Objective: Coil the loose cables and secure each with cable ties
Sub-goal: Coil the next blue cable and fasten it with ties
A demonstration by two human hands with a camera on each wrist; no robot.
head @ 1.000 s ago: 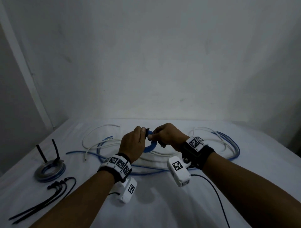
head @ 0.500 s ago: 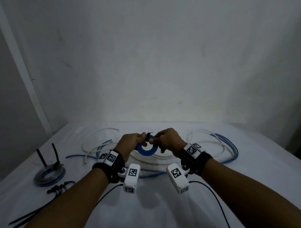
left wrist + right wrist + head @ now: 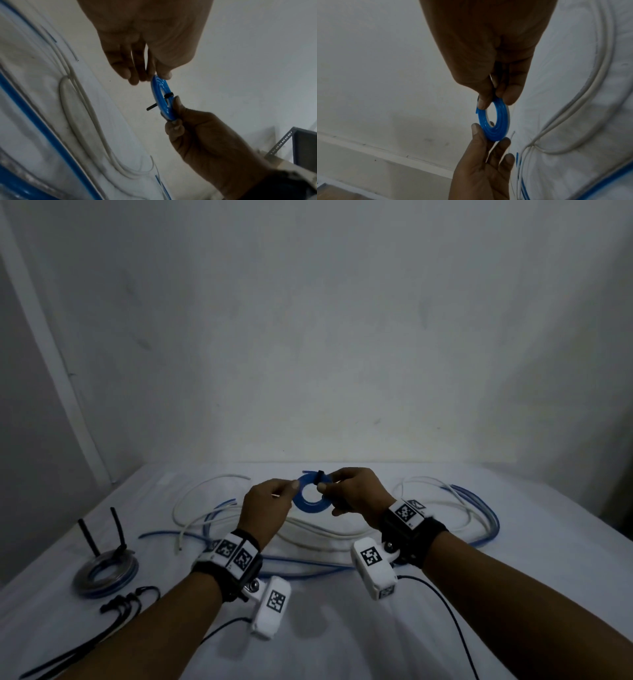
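The grip of the right hand [image 3: 352,491] was closed on a small blue cable coil [image 3: 312,494], thumb and fingers pinching its right edge where a black cable tie [image 3: 320,475] wrapped the loops; the left-wrist view showed the tie's short tail poking out beside the thumb. The left hand [image 3: 265,510] pinched the coil's opposite, left edge between thumb and fingertips [image 3: 504,140], so both hands held the ring up in the air above the middle of the white-covered surface [image 3: 342,645], apart from everything lying on it. The coil [image 3: 162,100] was flat and tightly wound, with a free blue end sticking out at its top. Beneath and beyond the hands, loose white cables [image 3: 205,491] and loose blue cables [image 3: 479,508] sprawled across the far half of the surface, from left of centre out to the right. At the near left lay a finished coil [image 3: 104,575] of grey and blue cable with two black tie tails standing upright from it, and just nearer than that a bundle of spare black cable ties [image 3: 113,621] stretched toward the near left edge. Each wrist carried a black strap with printed markers and a white camera unit.
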